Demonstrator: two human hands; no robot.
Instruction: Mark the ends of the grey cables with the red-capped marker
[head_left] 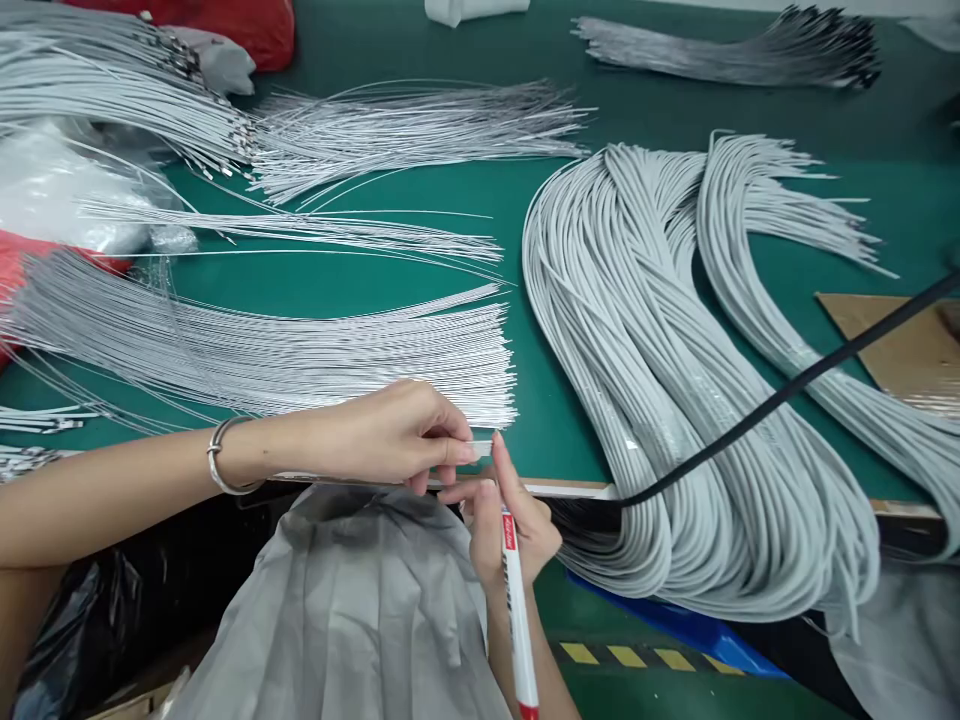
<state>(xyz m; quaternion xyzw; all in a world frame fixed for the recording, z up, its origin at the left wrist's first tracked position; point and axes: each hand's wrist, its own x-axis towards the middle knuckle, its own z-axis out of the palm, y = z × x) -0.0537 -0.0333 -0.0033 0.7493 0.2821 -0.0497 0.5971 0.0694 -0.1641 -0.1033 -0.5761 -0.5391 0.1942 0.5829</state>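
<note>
My left hand (424,440), with a bracelet at the wrist, pinches some thin white wires (481,450) whose short ends stick out past the fingertips. Close against those ends is the index fingertip of my right hand (517,520). A white marker pen (517,610) with a red end and a red label lies gripped in that hand, pointing down toward my lap. Its upper end is hidden by the fingers. Just beyond my left hand, a wide bundle of thin white wires (300,340) is spread over the green table (547,400).
Thick grey cables (637,300) hang over the table's front edge at the right, crossed by a black cable (787,395). More wire bundles (420,130) lie farther back. Plastic bags (60,190) sit at the left, cardboard (892,350) at the right.
</note>
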